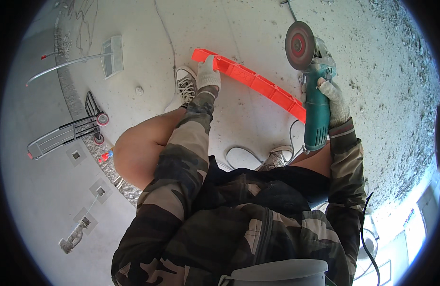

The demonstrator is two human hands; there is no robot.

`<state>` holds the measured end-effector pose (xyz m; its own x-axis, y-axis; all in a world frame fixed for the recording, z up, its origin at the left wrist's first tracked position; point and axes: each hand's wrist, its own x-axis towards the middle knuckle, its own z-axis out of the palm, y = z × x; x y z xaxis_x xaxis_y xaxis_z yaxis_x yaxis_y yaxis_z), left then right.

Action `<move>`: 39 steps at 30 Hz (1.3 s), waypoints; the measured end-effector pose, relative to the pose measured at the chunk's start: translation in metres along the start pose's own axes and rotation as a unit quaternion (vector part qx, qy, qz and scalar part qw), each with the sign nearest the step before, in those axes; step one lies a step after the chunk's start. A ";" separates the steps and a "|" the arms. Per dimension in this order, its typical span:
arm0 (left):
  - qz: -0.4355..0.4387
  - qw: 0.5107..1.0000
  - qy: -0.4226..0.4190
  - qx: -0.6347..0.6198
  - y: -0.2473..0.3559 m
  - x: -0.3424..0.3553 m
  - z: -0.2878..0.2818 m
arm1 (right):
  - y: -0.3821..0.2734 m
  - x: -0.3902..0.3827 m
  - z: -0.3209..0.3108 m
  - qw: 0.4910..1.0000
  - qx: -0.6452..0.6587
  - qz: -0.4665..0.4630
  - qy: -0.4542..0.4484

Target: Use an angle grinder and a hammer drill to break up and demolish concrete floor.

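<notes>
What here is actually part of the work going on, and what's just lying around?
In use:
orange-red plastic strip, gripped near one end by the left hand
green angle grinder, held in the right hand

Seemingly just lying about:
folding hand cart
pale dustpan-like thing with a long curved handle
small pale lump

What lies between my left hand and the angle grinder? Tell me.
In the head view, a long red plastic piece reaches from the left hand toward the angle grinder.
</notes>
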<state>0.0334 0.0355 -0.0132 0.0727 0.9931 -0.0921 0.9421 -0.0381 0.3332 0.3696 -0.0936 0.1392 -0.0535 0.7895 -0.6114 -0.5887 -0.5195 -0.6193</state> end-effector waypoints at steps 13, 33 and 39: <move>-0.528 0.525 -0.198 -0.638 -0.003 0.025 -0.023 | -0.002 -0.004 0.003 1.000 -0.019 -0.002 0.009; -0.230 0.936 -0.178 -0.198 -0.040 0.091 -0.057 | -0.001 0.003 -0.001 0.999 0.054 0.004 0.003; -0.395 0.738 -0.188 -0.514 -0.057 0.074 -0.017 | -0.002 -0.002 0.001 0.998 0.068 -0.013 0.009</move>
<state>-0.0200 0.1135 -0.0230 -0.0984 0.5522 -0.8279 0.0064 0.8322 0.5544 0.3702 -0.0939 0.1420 -0.0228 0.7957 -0.6053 -0.6931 -0.4489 -0.5640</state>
